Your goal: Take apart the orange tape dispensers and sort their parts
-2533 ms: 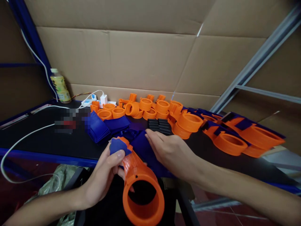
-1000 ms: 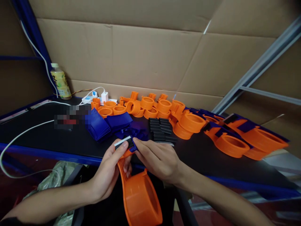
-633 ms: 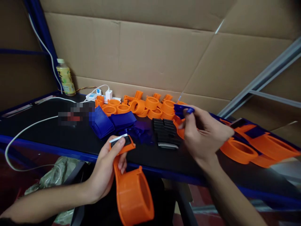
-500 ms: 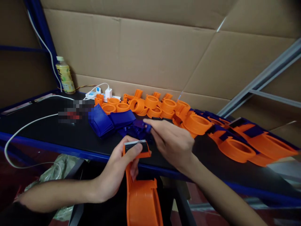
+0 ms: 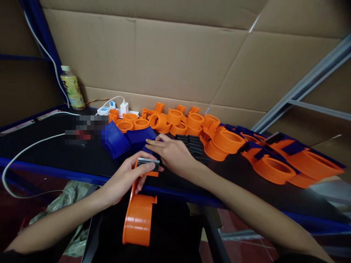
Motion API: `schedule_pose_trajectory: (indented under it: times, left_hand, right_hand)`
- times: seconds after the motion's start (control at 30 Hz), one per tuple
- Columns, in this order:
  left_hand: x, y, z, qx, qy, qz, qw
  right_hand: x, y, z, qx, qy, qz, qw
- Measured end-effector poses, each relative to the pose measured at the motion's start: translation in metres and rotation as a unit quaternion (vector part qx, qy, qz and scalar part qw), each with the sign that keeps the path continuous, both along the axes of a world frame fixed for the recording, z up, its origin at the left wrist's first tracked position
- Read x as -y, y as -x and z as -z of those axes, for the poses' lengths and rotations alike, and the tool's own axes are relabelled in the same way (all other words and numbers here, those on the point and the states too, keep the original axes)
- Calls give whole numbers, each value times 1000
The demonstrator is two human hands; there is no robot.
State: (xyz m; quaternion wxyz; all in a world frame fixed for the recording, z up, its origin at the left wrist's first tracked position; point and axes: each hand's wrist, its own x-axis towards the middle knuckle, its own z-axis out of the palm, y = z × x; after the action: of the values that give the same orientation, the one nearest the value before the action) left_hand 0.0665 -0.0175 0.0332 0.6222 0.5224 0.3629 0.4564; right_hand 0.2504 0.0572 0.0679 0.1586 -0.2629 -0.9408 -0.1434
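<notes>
My left hand (image 5: 122,179) is closed around the handle end of an orange tape dispenser (image 5: 138,221), its thumb pressed on a black piece (image 5: 144,165) behind the toothed blade. The dispenser's round body hangs down past the table edge. Just right of the blade, my right hand (image 5: 177,153) reaches across with fingers stretched out, their tips at the edge of a stack of dark blue sheets (image 5: 139,136). Its palm hides whatever lies beneath, and no held thing shows. A second blue stack (image 5: 116,142) leans farther left.
Orange dispensers (image 5: 175,117) stand in a cluster along the cardboard wall. Black ribbed pieces (image 5: 193,144) lie beyond my right hand. More dispensers with blue parts (image 5: 279,170) rest at the right. At the left are a bottle (image 5: 72,89), a power strip and a white cable (image 5: 33,148).
My right hand has moved left and flattened; the small dark blue piece at its fingertips no longer shows. My left hand and the tape dispenser have shifted left. The view has moved slightly.
</notes>
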Motion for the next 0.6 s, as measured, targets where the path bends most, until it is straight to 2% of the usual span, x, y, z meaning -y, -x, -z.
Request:
schedule_pose_trajectory:
  times: [0.1,0.2,0.3,0.4,0.5,0.6]
  left_hand:
    - [-6,3,-1,-26,-10,-11,1000]
    - [-13,3,1,-48,-15,-19,999]
    - [-19,1,3,-66,-22,12,998]
    - [-20,0,3,-74,-31,33,996]
    - [-19,-1,2,-82,-41,20,996]
    - [-18,0,2,-77,-32,11,996]
  right_hand:
    - [6,-6,-7,-92,61,2,994]
    - [17,-11,-16,-203,171,-15,964]
    - [26,-17,-21,-210,236,-28,948]
    - [30,-27,-26,-202,267,-16,942]
    - [30,-47,-35,-189,296,8,936]
    - [29,-79,-41,-178,250,72,949]
